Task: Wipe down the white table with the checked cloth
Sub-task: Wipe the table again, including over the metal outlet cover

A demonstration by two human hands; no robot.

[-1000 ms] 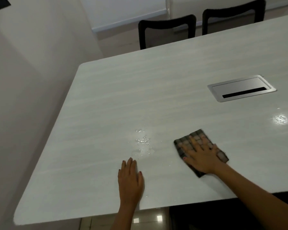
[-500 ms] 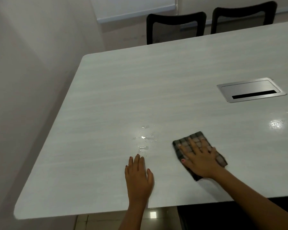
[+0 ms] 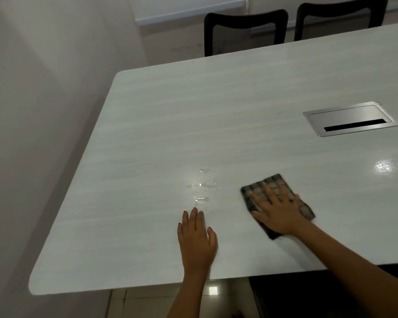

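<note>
Both palms down near the front edge of the table (image 3: 147, 134).

Wall close on the left, then the rounded corner; the left hand (image 3: 197, 239) lies flat, fingers together, just short of a small puddle (image 3: 202, 189). The right hand (image 3: 277, 212), fingers spread, presses the cloth (image 3: 272, 180) flat; bare tabletop runs beyond to a metal hatch (image 3: 350, 119) and two chairs (image 3: 246, 31).

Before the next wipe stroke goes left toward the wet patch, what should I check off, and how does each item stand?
1. Contact: right hand pressed flat on checked cloth, ok.
2. Cloth lying on white table: ok.
3. Spill gone: not ok, wet patch sits left of the cloth.
4. Support: left hand flat on the table, fingertips just short of the wet patch, ok.
5. Cloth dry enough to absorb: cannot tell.
</note>
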